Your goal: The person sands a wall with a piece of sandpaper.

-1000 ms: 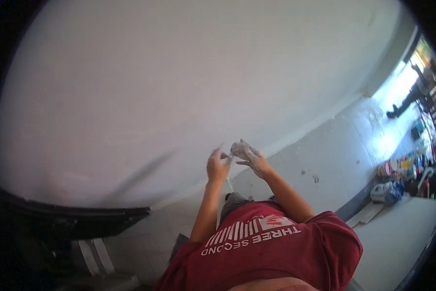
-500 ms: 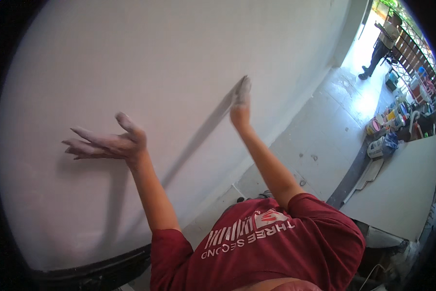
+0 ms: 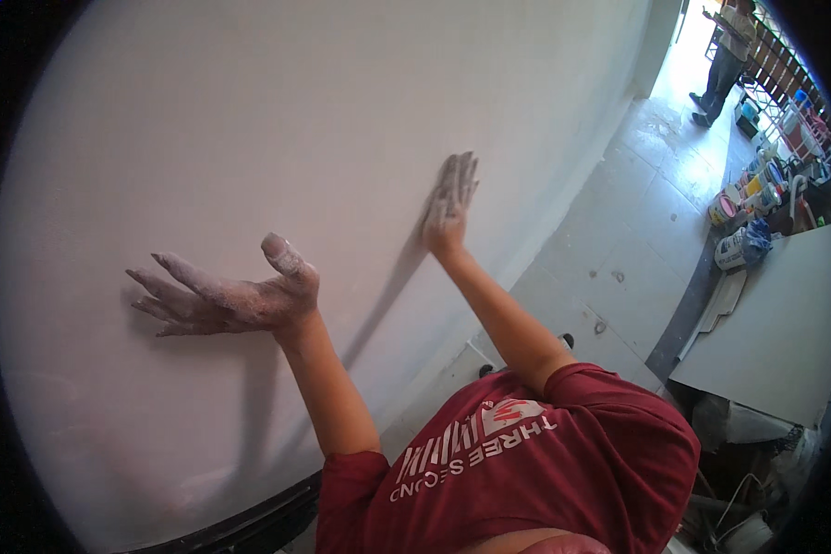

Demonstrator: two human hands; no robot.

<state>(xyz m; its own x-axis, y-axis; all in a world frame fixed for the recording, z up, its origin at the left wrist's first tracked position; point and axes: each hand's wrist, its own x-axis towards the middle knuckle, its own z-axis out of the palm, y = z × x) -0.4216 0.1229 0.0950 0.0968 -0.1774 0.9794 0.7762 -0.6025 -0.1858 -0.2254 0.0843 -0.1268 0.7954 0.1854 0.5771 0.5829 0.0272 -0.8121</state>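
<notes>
My left hand [image 3: 235,297], coated in whitish dust, is held out toward the pale, smooth wall [image 3: 277,111]. Its fingers are spread and its thumb sticks up, with nothing in the grasp. A shadow falls on the wall close under it, and I cannot tell whether the fingertips touch. Farther to the right, my right hand [image 3: 448,208] lies against the same wall with fingers stretched out and slightly apart. It too is dusty and holds nothing.
Grey floor tiles [image 3: 609,249] run along the wall's foot. At the right lie a large white board [image 3: 766,328], a white bucket [image 3: 731,249] and several paint cans [image 3: 722,208]. Another person [image 3: 725,65] stands by the far doorway. A dark ledge [image 3: 240,522] borders the wall's lower left.
My right hand has turned from edge-on to flat, its fingers now showing. My left hand appears farther right and a little lower. The whole view has shifted slightly.
</notes>
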